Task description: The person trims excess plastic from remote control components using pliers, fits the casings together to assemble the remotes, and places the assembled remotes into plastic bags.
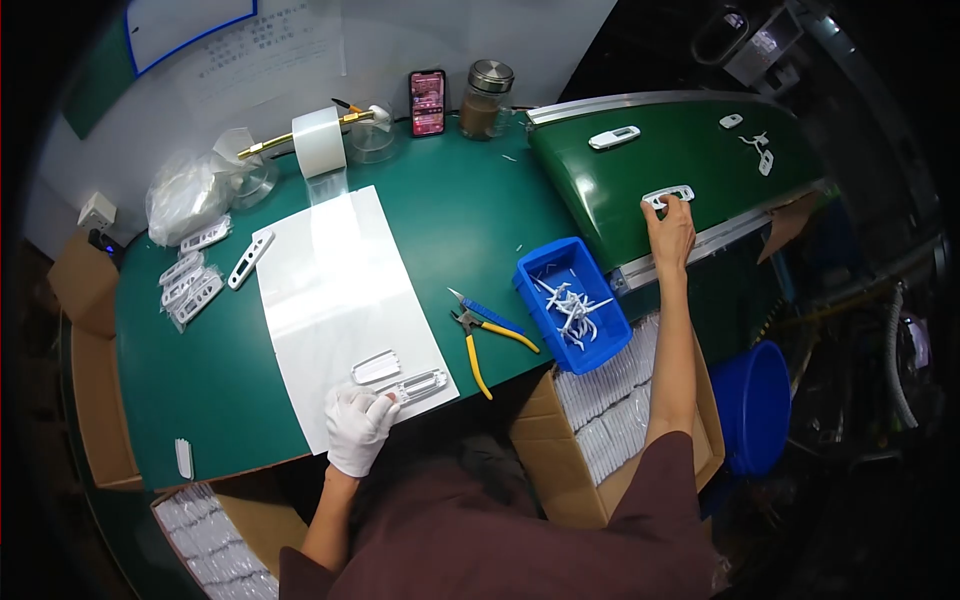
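Observation:
My left hand (360,425), in a white glove with bare fingertips, holds the end of a white plastic frame (422,384) over the white sheet (335,300). Just above it on the sheet lies a smaller white plastic piece (376,367). My right hand (671,232), bare, is stretched out to the green conveyor belt (590,190), its fingers closed on a white oval part (682,192). Farther up the belt are another white part (614,137), a small white piece (731,121) and a branched white piece (762,150).
A blue bin (527,290) with white scraps, yellow-handled pliers (476,362) and a blue knife (490,314) lie mid-table. Behind stand a tape roll (319,143), phone (427,103) and jar (485,100). Bagged parts (190,290) sit left; cartons (545,430) and a blue bucket (755,410) stand below.

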`<control>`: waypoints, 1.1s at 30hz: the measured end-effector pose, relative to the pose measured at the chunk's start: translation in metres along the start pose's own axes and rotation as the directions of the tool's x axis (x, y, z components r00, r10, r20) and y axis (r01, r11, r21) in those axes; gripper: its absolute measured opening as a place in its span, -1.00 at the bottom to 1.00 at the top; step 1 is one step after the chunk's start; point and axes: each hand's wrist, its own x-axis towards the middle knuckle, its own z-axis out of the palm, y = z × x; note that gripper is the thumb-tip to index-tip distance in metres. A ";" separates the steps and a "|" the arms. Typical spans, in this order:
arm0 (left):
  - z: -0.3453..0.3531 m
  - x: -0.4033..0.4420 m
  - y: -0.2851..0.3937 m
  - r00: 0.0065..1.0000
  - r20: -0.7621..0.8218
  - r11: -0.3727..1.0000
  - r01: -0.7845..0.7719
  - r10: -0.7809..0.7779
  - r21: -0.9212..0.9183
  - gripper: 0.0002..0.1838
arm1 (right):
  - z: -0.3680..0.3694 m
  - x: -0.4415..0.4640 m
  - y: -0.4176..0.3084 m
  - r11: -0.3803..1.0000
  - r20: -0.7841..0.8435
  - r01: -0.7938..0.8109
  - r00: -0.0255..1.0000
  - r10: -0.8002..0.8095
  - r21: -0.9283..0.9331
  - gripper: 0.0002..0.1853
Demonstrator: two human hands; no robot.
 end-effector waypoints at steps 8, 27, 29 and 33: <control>-0.010 0.013 0.006 1.000 -0.001 1.000 -0.004 0.004 0.019 -0.85 | 0.022 -0.004 0.019 0.998 0.010 0.056 0.998 -0.056 0.011 -0.76; 0.006 0.059 0.027 0.675 0.737 0.031 0.736 0.045 -0.676 -0.31 | -0.090 -0.181 -0.132 0.113 0.344 -0.363 0.672 -0.656 0.925 -0.92; 0.004 0.054 0.023 0.554 0.828 -0.042 0.832 0.089 -0.553 -0.35 | -0.087 -0.182 -0.129 0.084 0.342 -0.389 0.662 -0.667 0.917 -0.92; 0.009 0.042 0.024 0.446 0.894 -0.256 0.870 0.048 -0.421 -0.55 | -0.084 -0.188 -0.140 0.273 0.397 -0.289 0.713 -0.578 0.917 -0.81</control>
